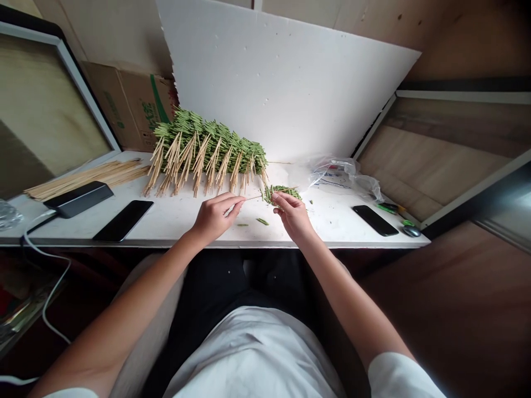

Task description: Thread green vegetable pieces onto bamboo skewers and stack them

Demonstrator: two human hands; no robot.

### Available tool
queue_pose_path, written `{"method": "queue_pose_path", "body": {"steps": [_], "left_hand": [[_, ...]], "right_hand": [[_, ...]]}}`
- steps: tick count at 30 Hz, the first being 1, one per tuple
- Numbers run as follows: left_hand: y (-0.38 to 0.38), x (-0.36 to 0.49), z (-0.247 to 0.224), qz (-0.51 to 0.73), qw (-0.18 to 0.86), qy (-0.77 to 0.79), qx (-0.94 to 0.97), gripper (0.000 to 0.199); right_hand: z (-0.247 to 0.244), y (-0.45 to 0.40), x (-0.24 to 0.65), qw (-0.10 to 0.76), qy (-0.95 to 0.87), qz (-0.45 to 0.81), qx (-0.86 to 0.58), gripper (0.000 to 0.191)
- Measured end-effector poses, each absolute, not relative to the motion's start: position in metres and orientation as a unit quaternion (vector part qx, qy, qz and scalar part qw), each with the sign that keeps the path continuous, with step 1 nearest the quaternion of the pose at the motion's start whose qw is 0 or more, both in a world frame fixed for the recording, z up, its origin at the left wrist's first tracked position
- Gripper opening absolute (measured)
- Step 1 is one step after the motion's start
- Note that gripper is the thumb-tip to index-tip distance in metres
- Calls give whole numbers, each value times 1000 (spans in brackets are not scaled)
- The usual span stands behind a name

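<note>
My left hand (219,214) pinches a thin bamboo skewer (253,197), whose tip points right toward my other hand. The fingers of my right hand (292,212) are pinched together at a short cut piece of green bean (269,193), partly hidden by them. Just behind that hand lies a small heap of cut green beans (293,191). A loose piece of green bean (262,221) rests on the table in front of my hands. Beyond my left hand, a big stack of green bean skewers (215,141) has its bare sticks facing me.
Bare skewers (91,176) lie at the left, near a black box-shaped device (78,199) and a phone (123,220). At right are a clear plastic bag (352,171), another phone (375,220) and a mouse (411,230). A white foam board (290,77) stands behind the table (174,221).
</note>
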State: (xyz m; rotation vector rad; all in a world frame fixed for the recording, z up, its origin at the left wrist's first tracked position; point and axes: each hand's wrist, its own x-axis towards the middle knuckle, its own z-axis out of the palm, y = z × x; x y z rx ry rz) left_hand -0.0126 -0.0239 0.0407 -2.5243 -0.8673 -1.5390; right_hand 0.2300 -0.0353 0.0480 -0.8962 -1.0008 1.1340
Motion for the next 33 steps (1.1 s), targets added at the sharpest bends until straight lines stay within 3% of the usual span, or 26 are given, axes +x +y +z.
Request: {"method": "queue_pose_path", "body": {"steps": [5, 10, 14, 22, 30, 33], "left_hand": [[-21, -16, 37, -471, 98, -270, -834, 25], [-18, -15, 32, -475, 77, -277, -831, 24], [-13, -18, 31, -481, 48, -317, -816, 24], [-5, -23, 31, -501, 21, -345, -794, 23], [-5, -22, 30, -515, 0, -336, -788, 24], [-5, -21, 30, -516, -1, -332, -790, 24]], "right_hand": [[51, -37, 233, 589, -449, 526, -419, 29], [43, -32, 236, 580, -475, 503, -430, 30], [34, -26, 241, 550, -570, 401, -460, 36], [6, -19, 248, 429, -706, 219, -519, 17], [9, -17, 253, 466, -682, 227, -516, 14], [19, -12, 263, 514, -633, 293, -499, 25]]}}
